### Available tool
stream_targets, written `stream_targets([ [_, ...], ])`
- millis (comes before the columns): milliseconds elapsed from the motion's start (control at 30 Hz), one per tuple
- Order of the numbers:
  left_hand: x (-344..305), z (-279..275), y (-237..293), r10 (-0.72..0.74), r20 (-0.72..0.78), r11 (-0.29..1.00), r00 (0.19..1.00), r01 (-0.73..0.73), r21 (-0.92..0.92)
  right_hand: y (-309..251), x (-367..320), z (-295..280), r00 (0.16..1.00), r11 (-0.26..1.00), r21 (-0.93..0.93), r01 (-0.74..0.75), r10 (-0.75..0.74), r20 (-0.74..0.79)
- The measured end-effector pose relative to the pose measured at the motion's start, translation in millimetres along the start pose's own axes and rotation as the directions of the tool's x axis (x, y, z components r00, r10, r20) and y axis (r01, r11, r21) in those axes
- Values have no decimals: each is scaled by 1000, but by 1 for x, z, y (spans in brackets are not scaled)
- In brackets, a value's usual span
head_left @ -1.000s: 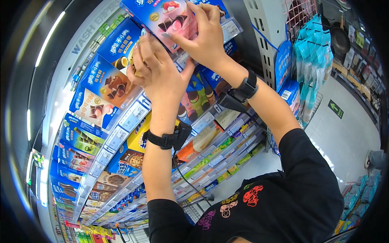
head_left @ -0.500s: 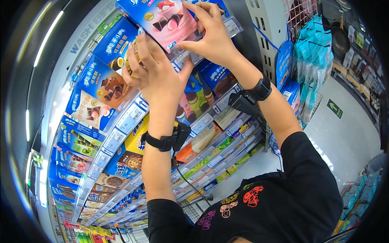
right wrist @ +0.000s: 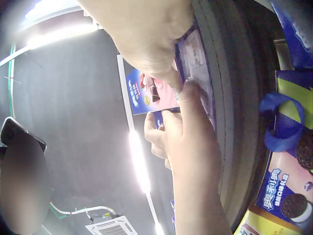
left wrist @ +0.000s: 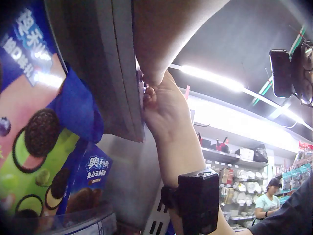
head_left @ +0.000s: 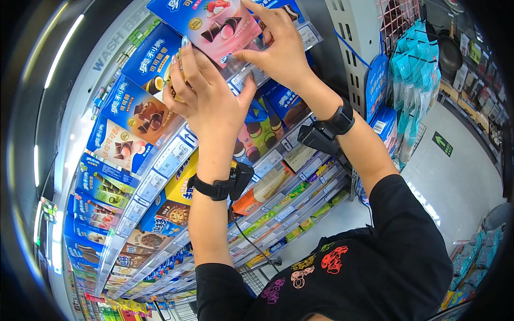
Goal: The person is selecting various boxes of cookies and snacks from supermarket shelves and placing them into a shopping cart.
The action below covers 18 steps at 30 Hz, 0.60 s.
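The box (head_left: 211,24), pink-fronted, sat at the top of the shelf (head_left: 160,160), tilted, its upper part out of the head view. Over the last second it had shifted slightly up and to the left, toward the top row. The right hand (head_left: 278,48) had slid from the box's right edge to its lower right corner. It pinched that corner, thumb beneath and fingers on the face.

The left hand (head_left: 206,96) had barely moved. Its fingers were largely straight and its fingertips lay against the box's lower left edge, supporting rather than gripping. Something yellowish showed behind those fingers, and what it was could not be told.

Judgement: the box was being seated into the top row and was not yet released.

Blue boxes (head_left: 139,107) filled the rows below, each row fronted by price tags (head_left: 174,155).

Right of the shelf hung teal packs (head_left: 412,64) on a rack. The floor (head_left: 460,182) was pale and bore a green arrow (head_left: 443,143). A strip light (right wrist: 139,161) ran overhead. Another person (left wrist: 268,198) stood far down the shop by racks of crockery.
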<state>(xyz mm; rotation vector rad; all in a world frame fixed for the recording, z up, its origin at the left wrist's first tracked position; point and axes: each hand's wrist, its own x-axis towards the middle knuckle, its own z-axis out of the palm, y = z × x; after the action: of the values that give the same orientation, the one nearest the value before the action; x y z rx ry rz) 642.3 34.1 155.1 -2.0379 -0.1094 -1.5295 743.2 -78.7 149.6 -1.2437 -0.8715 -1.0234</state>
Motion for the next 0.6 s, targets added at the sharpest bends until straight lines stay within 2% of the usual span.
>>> stream_targets([
  [100, 0, 0, 0, 4, 2, 1000, 1000, -4, 2, -5, 0, -2, 986, 987, 44, -155, 152, 61],
  [200, 1, 0, 0, 5, 2, 1000, 1000, -5, -2, -4, 0, -1, 999, 999, 38, -38, 39, -29],
  [300, 2, -1, 0, 4, 4, 1000, 1000, -4, -16, -4, 1, 2, 982, 975, 116, -190, 189, 21],
  [400, 2, -1, -1, 8, -3, 1000, 1000, -8, -26, -6, 1, 2, 977, 966, 150, -213, 213, 13],
  [600, 3, -1, -1, 17, 14, 999, 1000, -16, -46, -6, -1, 0, 988, 987, 45, -152, 153, -12],
])
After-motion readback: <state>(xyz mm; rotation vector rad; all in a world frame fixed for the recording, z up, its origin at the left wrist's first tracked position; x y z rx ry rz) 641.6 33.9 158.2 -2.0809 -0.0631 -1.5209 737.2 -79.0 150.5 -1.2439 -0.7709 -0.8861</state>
